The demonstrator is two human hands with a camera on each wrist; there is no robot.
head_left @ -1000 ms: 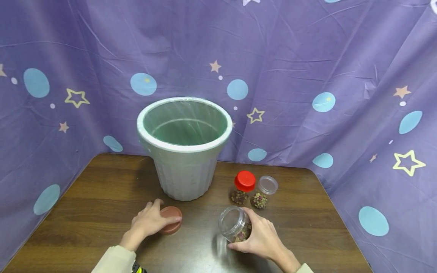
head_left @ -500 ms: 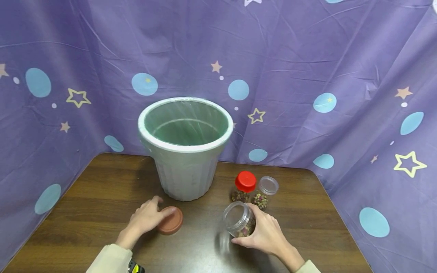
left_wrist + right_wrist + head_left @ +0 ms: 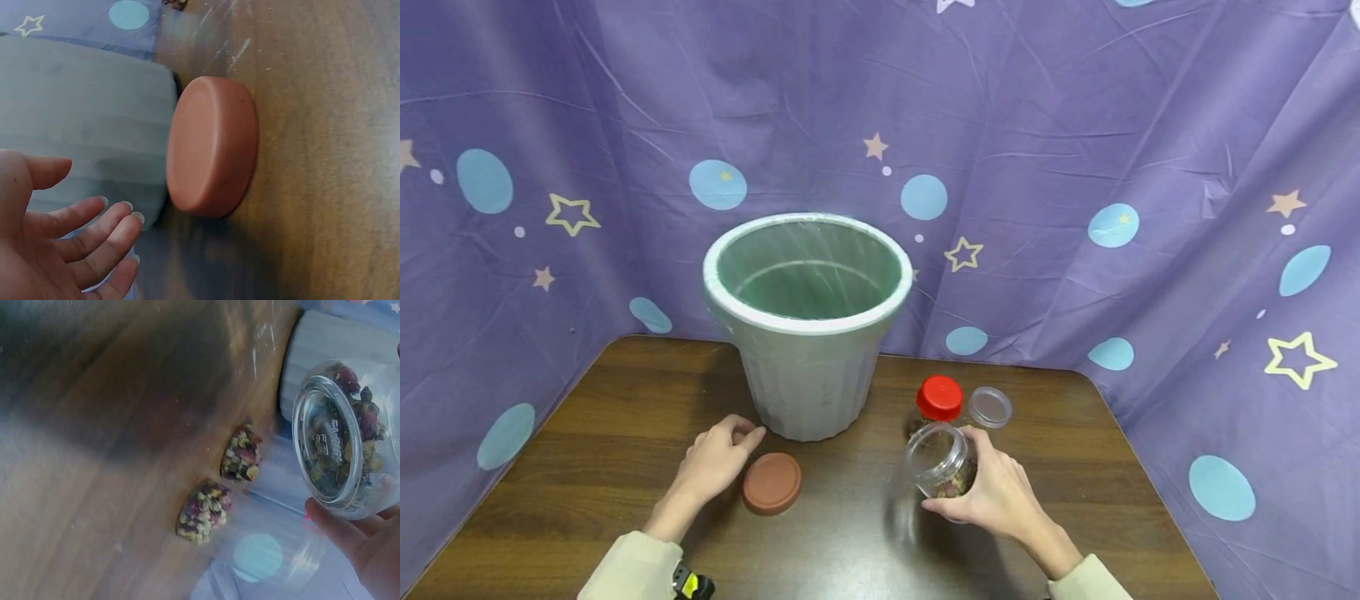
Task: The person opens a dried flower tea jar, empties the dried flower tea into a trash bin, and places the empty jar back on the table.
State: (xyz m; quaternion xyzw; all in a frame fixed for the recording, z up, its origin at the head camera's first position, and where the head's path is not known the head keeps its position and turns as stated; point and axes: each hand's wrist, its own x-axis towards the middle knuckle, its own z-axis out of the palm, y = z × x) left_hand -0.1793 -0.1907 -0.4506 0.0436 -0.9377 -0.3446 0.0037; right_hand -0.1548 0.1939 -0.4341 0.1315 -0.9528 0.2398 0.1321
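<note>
My right hand grips an uncapped clear plastic jar with its mouth tipped to the left. Dried flower buds and petals lie inside it, and its round base shows in the right wrist view. A reddish-brown lid lies flat on the table, left of the jar. Just left of that lid hovers my left hand, fingers loosely bent and holding nothing. The left wrist view shows the same lid apart from the fingertips.
A large grey-green bucket stands behind the lid. Behind the right hand are a red-lidded jar and a clear-lidded jar. The right wrist view shows dried flowers in them. A purple curtain surrounds the wooden table.
My left hand has come off the reddish-brown lid and drawn back to the left. My right hand has carried the clear jar rightward and farther back, partly covering the jars behind.
</note>
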